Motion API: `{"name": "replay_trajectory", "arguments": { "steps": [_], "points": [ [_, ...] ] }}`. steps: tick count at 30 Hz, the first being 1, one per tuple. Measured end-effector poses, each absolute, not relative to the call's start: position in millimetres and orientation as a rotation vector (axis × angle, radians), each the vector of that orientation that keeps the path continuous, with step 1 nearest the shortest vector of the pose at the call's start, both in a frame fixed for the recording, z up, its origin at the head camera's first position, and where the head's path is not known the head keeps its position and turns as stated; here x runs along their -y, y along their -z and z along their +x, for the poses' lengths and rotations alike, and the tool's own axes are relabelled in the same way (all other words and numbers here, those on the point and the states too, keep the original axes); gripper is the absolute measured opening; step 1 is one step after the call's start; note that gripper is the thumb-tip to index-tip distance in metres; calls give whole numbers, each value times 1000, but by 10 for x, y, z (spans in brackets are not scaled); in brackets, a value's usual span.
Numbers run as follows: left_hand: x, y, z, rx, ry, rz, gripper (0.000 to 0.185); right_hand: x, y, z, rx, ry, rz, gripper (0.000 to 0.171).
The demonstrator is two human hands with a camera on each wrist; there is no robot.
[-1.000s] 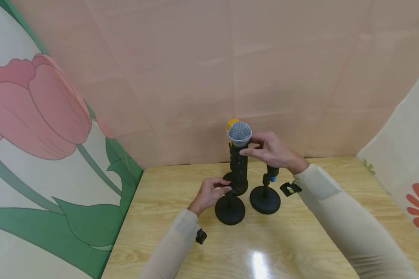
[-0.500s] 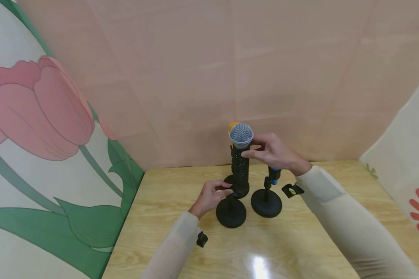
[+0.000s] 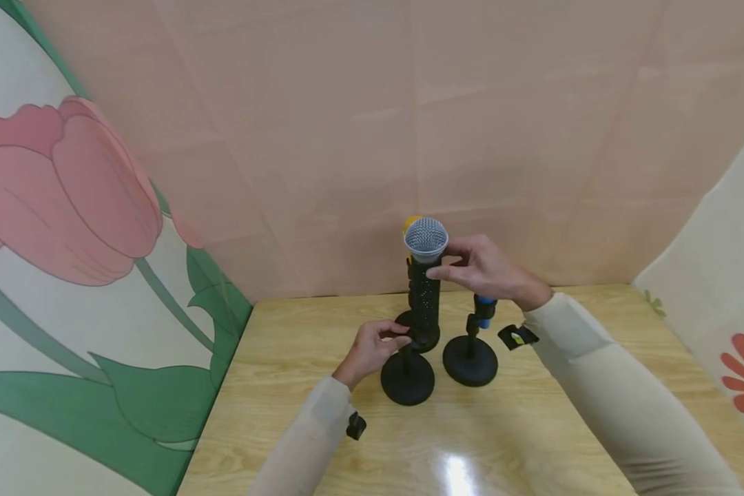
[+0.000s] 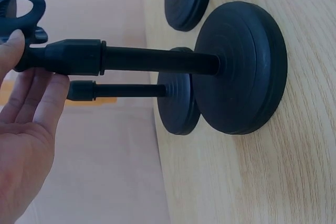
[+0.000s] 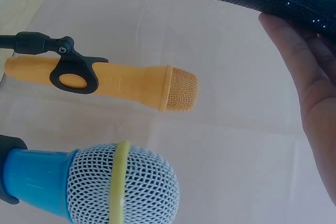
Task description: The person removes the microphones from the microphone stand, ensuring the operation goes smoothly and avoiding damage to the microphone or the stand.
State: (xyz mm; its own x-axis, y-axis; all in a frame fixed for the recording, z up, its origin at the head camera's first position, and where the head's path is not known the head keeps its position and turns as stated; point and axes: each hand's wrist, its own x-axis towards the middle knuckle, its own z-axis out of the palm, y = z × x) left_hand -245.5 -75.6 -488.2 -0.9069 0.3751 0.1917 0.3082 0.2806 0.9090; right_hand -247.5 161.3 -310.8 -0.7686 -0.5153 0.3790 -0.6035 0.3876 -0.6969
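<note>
black glittery microphone (image 3: 424,293) stayed upright on its stand (image 3: 407,377) on the worktop (image 3: 533,427), barely shifted, right hand (image 3: 483,271) still pinching it below the mesh head, left hand (image 3: 372,348) still gripping the clip.

A black microphone (image 3: 424,289) flecked with glitter carries a silver mesh head. Beside it, one orange microphone (image 5: 105,80) and one blue microphone (image 5: 84,184).
</note>
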Motion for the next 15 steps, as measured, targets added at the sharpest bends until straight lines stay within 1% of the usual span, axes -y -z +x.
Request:
{"name": "replay_trajectory", "arguments": {
  "steps": [15],
  "points": [
    [724,4913,-2486,-2470,-1740,704,14,-1643,3045,-2474,2531,-1324,1031,35]
  ]
}}
